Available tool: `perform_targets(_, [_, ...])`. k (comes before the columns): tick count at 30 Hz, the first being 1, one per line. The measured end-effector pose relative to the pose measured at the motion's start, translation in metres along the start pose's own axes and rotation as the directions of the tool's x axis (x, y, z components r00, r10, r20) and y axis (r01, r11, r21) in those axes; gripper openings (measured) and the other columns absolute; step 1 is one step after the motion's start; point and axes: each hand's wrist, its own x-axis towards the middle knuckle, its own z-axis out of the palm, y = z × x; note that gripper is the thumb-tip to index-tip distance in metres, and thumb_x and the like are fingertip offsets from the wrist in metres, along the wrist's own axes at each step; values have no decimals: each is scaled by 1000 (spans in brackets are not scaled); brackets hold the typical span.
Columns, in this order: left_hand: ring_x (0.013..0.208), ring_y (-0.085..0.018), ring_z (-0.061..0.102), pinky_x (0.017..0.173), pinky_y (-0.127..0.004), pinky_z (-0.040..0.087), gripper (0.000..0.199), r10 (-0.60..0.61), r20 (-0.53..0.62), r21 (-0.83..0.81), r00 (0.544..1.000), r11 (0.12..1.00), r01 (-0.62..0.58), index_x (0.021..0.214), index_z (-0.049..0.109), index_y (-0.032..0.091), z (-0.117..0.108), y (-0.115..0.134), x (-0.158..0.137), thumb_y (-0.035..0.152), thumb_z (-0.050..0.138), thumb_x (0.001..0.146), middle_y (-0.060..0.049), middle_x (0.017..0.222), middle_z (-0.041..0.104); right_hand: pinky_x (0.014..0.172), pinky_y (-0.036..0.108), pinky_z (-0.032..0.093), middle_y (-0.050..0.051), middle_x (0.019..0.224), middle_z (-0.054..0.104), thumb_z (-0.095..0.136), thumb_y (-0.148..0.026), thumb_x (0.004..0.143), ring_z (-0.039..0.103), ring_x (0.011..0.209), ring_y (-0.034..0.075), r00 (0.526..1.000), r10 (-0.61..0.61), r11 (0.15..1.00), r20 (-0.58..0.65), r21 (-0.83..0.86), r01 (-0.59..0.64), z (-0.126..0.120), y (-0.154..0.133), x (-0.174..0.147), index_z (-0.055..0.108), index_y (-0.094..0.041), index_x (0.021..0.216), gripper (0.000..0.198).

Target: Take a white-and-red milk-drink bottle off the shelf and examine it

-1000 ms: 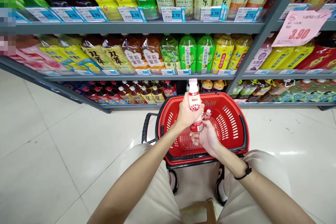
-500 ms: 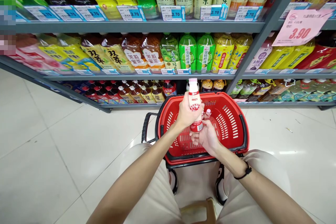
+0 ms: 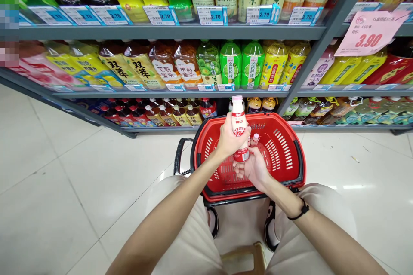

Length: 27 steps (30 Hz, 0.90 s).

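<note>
My left hand (image 3: pixel 231 136) is wrapped round a cream-coloured drink bottle (image 3: pixel 238 120) with a red label and a pale pink cap. The bottle stands nearly upright over the red shopping basket (image 3: pixel 219 195), its label and barcode facing me. Under its base, my right hand (image 3: pixel 254 169) is cupped palm up, fingers loosely curled and thumb beside the barcode. Behind the right thumb, a similar pink-capped bottle (image 3: pixel 255 139) shows in the basket, partly hidden; part of another may show beside it.
A grey shelf unit (image 3: pixel 180 93) full of bottled drinks runs across in front, with price tags along its edges. A pink price sign (image 3: pixel 371 34) juts out at right. The basket's black handle (image 3: pixel 178 157) sticks out left. A beige stool (image 3: pixel 258 258) shows between my legs.
</note>
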Motion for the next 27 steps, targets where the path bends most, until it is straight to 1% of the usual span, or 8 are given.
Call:
perform_targets(9, [73, -16, 68, 68, -29, 57, 35, -11, 3, -4, 1000, 1000, 11, 107, 53, 20, 0, 2, -1, 28, 78, 84, -4, 93, 73, 44, 28, 35, 7, 67, 66, 33, -44, 99, 57, 52, 21, 1000, -11, 1000, 20, 8, 11, -3, 3, 1, 62, -18, 100, 39])
perform_targets(16, [72, -16, 68, 64, -29, 55, 35, -16, 0, 11, 1000, 1000, 16, 108, 52, 20, 1, -2, -1, 30, 77, 85, -5, 94, 74, 44, 27, 34, 6, 67, 65, 34, -45, 97, 56, 52, 20, 1000, 5, 1000, 17, 25, -5, -3, 3, 1, 62, -18, 100, 38])
perform_targets(27, [72, -16, 67, 62, -29, 54, 35, -18, -3, 24, 1000, 1000, 18, 108, 52, 20, 1, -6, -1, 32, 76, 85, -5, 94, 73, 44, 27, 34, 6, 67, 65, 27, -42, 103, 56, 52, 20, 1000, 4, 1000, 10, 5, -4, -2, 2, 1, 62, -17, 100, 43])
